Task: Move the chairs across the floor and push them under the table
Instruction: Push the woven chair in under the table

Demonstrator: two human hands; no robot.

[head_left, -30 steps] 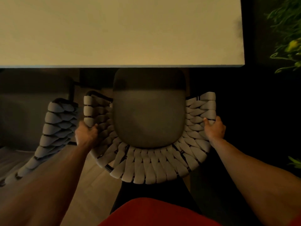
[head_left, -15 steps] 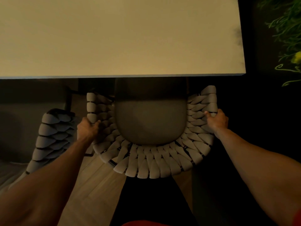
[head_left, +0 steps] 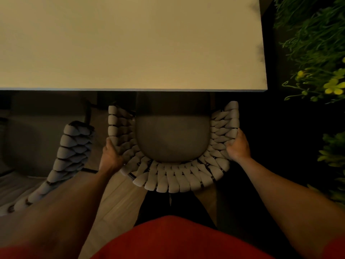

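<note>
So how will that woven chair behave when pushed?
Woven chair likely slides straight: left hand and right hand grip opposite sides of its back. Chunky cord wrap probably isn't slippery. Wood floor looks smooth, so tipping seems unlikely.

Green foliage [head_left: 308, 34] lines the dim right edge, its thin trailing stems spreading over a dark background. A cluster of small yellow flowers [head_left: 334, 87] sits about halfway down, and broader green leaves [head_left: 332, 152] show below them.
</note>
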